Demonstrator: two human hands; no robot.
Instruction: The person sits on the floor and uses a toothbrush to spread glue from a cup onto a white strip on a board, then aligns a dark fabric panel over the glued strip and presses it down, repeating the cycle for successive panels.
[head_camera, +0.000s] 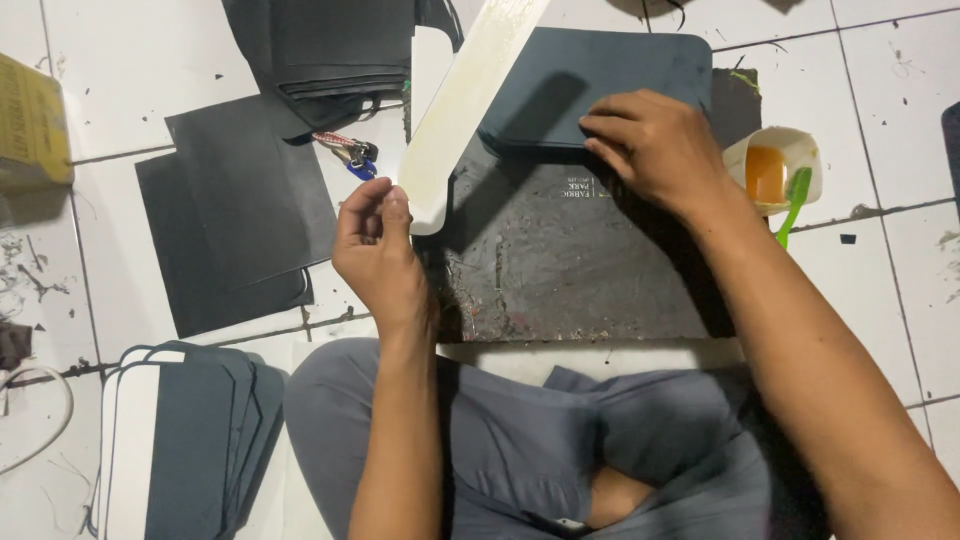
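My left hand (378, 248) pinches the lower end of a long cream-white strip (466, 100) that rises up and to the right, tilted over the work board. My right hand (650, 145) presses flat on the front edge of a dark grey rounded panel (600, 80). That panel lies at the far end of a black, glue-stained work board (560, 260) set on the floor in front of my crossed legs.
A cut white container with amber glue (768, 168) and a green brush (792, 205) stands right of the board. Black sheets (235, 220) lie at left, a stack of grey rounded panels (185, 440) near left, folded black material (330, 50) behind, a small lighter (355, 155) beside it.
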